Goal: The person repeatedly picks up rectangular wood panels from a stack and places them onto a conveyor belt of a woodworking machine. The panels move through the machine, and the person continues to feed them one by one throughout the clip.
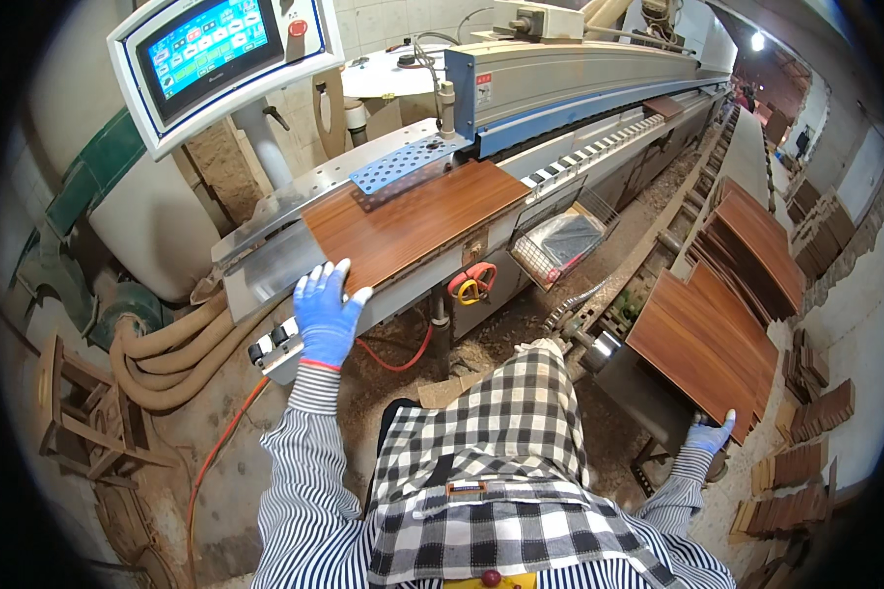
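Observation:
A brown wood-grain panel (417, 221) lies flat on the metal bed of a long machine, under a blue perforated plate (408, 164). My left hand (329, 314), in a blue glove with white fingertips, rests at the panel's near left corner with fingers spread. Low on the right, my gloved right hand (709, 434) is at the near edge of a second wood-grain panel (702, 339), closed around that edge; some of its fingers are hidden. This second panel lies askew beside a stack of similar panels (751, 245) on a roller conveyor.
A control screen (209, 49) with a red button stands at the upper left. The machine's long beam (570, 83) runs away to the far right. A wire basket (563, 240) and red-yellow handles (472, 284) hang on its front. Dusty hoses (182, 358) and a wooden stool (93, 412) are left.

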### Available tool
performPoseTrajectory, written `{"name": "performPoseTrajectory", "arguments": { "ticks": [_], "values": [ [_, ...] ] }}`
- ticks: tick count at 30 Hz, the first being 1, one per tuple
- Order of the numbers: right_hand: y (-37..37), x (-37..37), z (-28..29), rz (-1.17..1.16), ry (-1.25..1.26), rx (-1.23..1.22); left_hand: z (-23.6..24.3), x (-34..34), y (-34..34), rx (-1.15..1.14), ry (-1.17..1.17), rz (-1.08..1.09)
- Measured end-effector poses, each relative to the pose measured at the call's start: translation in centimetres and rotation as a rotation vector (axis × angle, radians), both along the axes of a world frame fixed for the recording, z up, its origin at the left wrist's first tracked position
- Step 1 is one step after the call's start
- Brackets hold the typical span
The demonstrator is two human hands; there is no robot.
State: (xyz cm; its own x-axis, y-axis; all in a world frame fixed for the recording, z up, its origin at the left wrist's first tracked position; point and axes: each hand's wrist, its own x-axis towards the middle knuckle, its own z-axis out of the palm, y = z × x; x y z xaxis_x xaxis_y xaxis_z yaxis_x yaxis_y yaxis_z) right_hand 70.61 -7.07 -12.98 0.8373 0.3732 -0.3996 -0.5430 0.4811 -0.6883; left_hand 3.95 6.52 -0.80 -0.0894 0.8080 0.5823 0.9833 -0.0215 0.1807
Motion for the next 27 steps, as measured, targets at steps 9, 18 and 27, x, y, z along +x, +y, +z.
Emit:
{"name": "performPoseTrajectory", "arguments": {
  "ticks": [9,18,27],
  "values": [
    [-2.0,-1.8,1.9,0.284,-0.158,0.052,0.6,3.6,3.5,-0.126,-0.255,-0.253],
    [4.2,-14.3,7.7,0.812,-0.304,0.282,2.9,7.4,-7.4,-0.018,-0.187,-0.432],
    [13.2,-33.3,9.9,1.506,-0.071,0.425,1.6,2.4,-15.6,-0.130,0.046,-0.156]
  ]
}}
